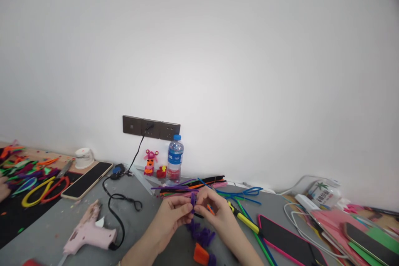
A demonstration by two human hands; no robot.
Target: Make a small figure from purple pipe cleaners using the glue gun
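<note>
A purple pipe cleaner (193,199) stands upright between my two hands at the middle of the table. My left hand (174,216) pinches it from the left with thumb and fingers. From the right, my right hand (213,205) closes its fingertips on the same pipe cleaner, and a bit of orange shows by those fingers. Just below the hands lie curled purple pipe cleaner pieces (204,236) and an orange piece (201,253). Behind the hands is a pile of loose pipe cleaners (208,181) in several colours.
A pink glue gun (90,232) with a black cord lies left, near a phone (87,179) and scissors (46,191). A water bottle (175,160) stands by the wall beside small figures (150,164). Right are a yellow-handled tool (246,220) and a pink-edged tablet (288,241). Another person's hand (3,189) shows far left.
</note>
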